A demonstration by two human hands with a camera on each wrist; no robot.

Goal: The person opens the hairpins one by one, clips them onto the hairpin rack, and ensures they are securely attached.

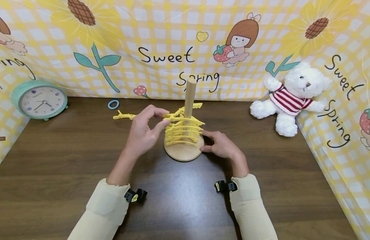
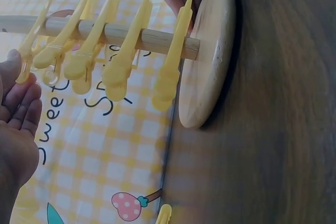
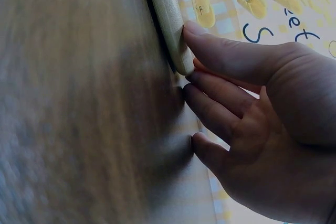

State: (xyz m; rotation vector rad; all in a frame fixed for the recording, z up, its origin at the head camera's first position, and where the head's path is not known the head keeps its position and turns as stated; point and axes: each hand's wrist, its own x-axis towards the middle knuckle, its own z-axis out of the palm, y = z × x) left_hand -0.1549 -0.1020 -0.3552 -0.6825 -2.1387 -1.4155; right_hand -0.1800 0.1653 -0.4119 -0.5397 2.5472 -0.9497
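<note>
A wooden stand with a round base and an upright dowel stands mid-table. Several yellow clips are clamped along the dowel. My left hand pinches the end of the topmost clip between thumb and forefinger; in the left wrist view its fingertips touch that clip's tail beside the dowel. My right hand rests against the base's right rim. In the right wrist view its thumb presses on the base while the other fingers lie on the table.
One loose yellow clip and a blue ring lie behind my left hand. A teal clock stands far left and a white teddy bear far right. Patterned cloth walls enclose the dark wooden table.
</note>
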